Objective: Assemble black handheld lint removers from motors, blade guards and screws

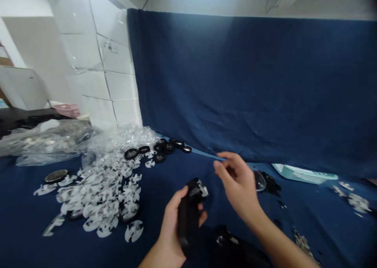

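My left hand [173, 225] is wrapped round a black elongated plastic housing [188, 221], held tilted above the cloth. At its upper end a small white plastic piece [202, 189] shows. To the right and a little higher, my right hand [238, 177] is apart from the housing, its thumb and forefinger tips brought close together in a pinch. Whether a small part sits between those tips I cannot make out. Left of my hands lies a heap of white plastic clips [100, 193], with black round rings [167, 147] behind it.
Clear plastic bags [53, 138] lie at the left, beside stacked white boxes [114, 83]. A blue cloth curtain [250, 83] hangs behind. At the right are a light-blue basket [306, 174], black parts [271, 183] and more white pieces [357, 201]. Glossy black objects [235, 244] lie in front.
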{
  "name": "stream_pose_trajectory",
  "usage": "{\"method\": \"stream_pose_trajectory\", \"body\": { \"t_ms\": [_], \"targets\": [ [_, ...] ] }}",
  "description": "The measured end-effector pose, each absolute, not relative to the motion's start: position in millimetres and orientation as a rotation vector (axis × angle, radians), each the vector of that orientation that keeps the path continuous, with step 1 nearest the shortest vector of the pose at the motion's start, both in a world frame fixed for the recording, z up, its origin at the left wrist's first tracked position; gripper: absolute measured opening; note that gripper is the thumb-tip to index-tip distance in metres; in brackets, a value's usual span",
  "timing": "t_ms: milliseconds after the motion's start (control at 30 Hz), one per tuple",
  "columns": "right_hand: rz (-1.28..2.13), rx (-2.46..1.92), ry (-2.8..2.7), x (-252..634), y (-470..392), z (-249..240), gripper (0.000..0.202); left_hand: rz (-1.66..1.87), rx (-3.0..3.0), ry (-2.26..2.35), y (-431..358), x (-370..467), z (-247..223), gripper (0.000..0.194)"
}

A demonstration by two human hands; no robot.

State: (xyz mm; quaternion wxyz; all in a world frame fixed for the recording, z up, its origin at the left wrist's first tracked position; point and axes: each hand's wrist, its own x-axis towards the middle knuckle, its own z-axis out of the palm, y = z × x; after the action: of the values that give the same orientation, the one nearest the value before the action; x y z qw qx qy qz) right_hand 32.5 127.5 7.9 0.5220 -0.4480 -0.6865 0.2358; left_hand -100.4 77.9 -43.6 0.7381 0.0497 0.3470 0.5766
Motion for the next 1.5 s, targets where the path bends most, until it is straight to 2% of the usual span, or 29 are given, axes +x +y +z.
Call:
{"method": "stream_pose_trajectory", "body": {
  "t_ms": [100, 233, 367, 500, 667, 800, 967, 1100, 1233, 1333, 1500],
  "targets": [
    [0.612, -1.003, -2.018, -24, 196, 6, 0.021, 1.385, 0.049, 0.73, 90, -142, -59, 0.018],
    [0.617, -0.971, -2.419, -109, 267, -17, 0.028, 1.526, 0.043, 0.636, 100, -180, -64, 0.017],
    [0.64, -0.966, -2.589, -165, 292, -41, 0.031, 1.652, 0.046, 0.549, 100, -198, -61, 0.019],
    [0.704, -0.907, -2.527, -174, 294, -46, 0.031, 1.651, 0.067, 0.503, 97, -198, -59, 0.023],
    [0.842, -0.79, -2.176, -113, 269, -17, 0.033, 1.569, 0.118, 0.501, 93, -184, -60, 0.023],
    [0.949, -0.663, -1.953, -28, 200, 7, 0.028, 1.459, 0.232, 0.49, 86, -165, -61, 0.03],
    [1.045, -0.616, -1.883, 45, 112, 1, 0.049, 1.241, 0.362, 0.493, 72, -129, -56, 0.045],
    [0.867, -0.747, -2.014, 76, 79, -1, 0.059, 1.077, 0.412, 0.476, 57, -100, -50, 0.053],
    [0.477, -0.896, -2.257, 107, 57, 19, 0.066, 0.951, 0.451, 0.477, 43, -77, -48, 0.056],
    [0.284, -0.921, -2.465, 128, 41, 39, 0.063, 0.896, 0.478, 0.49, 34, -63, -47, 0.059],
    [0.236, -0.889, -2.593, 150, 18, 58, 0.056, 0.82, 0.528, 0.493, 22, -46, -44, 0.062]
  ]
}}
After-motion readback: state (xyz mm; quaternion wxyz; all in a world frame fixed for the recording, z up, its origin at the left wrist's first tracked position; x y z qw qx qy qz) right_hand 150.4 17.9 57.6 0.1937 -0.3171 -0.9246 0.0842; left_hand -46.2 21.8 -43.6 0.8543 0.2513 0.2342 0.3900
